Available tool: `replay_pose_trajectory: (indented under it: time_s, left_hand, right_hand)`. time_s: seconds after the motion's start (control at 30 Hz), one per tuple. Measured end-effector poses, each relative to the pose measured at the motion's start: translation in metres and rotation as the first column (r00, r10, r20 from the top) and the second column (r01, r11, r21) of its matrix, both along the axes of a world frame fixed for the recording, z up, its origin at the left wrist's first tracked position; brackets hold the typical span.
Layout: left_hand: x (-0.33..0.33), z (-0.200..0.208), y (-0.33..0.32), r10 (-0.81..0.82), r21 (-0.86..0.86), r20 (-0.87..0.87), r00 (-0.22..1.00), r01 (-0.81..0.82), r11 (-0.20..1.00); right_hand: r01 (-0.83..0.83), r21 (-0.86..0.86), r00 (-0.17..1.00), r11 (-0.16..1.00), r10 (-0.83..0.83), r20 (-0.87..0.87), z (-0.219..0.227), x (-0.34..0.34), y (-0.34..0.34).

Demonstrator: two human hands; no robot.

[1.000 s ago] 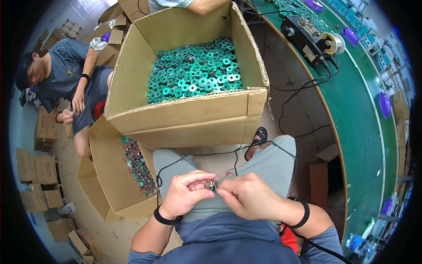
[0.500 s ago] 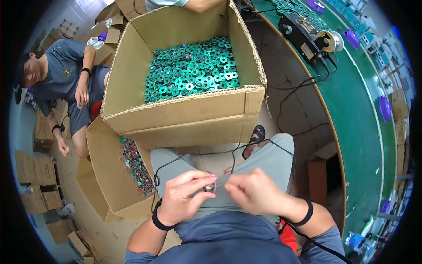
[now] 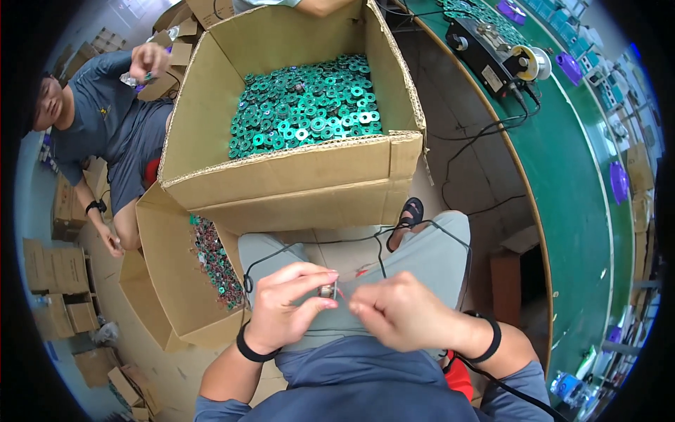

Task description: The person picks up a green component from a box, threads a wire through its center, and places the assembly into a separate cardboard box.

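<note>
Above my lap, my left hand (image 3: pixel 285 302) pinches a small silvery cylindrical part (image 3: pixel 326 290) between thumb and fingertips. A flat disc shows on the part's right end. Just to the right, my right hand (image 3: pixel 399 309) is closed, fingers curled and knuckles up. A short reddish strand shows between the part and my right fingertips. What those fingers grip is hidden. Beyond my knees stands a large cardboard box (image 3: pixel 295 181) holding a heap of green ring-shaped boards (image 3: pixel 309 105).
Left of my legs, a lower cardboard box (image 3: pixel 165 260) contains red wires and green pieces. A black cable (image 3: pixel 316 244) crosses over my thighs. A green workbench (image 3: pixel 555 211) curves along the right, carrying a black device (image 3: pixel 485 60). Another person (image 3: pixel 116 119) sits at left.
My left hand and the silvery part have shifted slightly left and up. My right hand has moved slightly and looks less blurred. The person at left has raised one hand.
</note>
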State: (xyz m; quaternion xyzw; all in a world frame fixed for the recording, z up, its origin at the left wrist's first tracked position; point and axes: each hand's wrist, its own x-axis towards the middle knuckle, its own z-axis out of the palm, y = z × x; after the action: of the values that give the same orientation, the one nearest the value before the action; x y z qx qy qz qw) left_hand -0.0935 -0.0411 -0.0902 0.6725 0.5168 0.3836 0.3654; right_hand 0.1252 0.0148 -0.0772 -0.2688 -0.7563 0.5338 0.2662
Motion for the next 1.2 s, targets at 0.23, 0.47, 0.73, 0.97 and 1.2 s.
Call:
replay_pose_trajectory:
  time_s: [0.23,0.47,0.73,0.97,1.2]
  left_hand:
    - [0.001,-0.004,-0.002,0.022,-0.021,0.056,0.998,-0.021,1.000]
    - [0.001,0.003,0.000,0.018,-0.010,0.012,1.000,-0.018,1.000]
    - [0.000,0.007,0.005,0.052,0.010,-0.026,0.998,-0.052,0.999]
    - [-0.041,-0.015,-0.008,0.225,-0.141,0.428,0.875,-0.182,0.973]
    - [-0.119,-0.027,-0.063,0.572,-0.534,0.773,0.274,-0.206,0.820]
  right_hand:
    - [-0.055,-0.014,0.997,0.998,0.056,0.060,0.003,0.000,-0.005]
    - [0.021,0.000,0.992,1.000,-0.021,0.121,-0.009,0.007,0.006]
    - [0.028,-0.004,0.978,1.000,-0.027,0.207,-0.009,0.012,0.009]
    - [0.067,0.023,0.967,0.997,-0.071,0.244,-0.003,0.020,0.009]
    - [0.187,0.050,0.915,0.981,-0.193,0.355,-0.008,0.035,0.004]
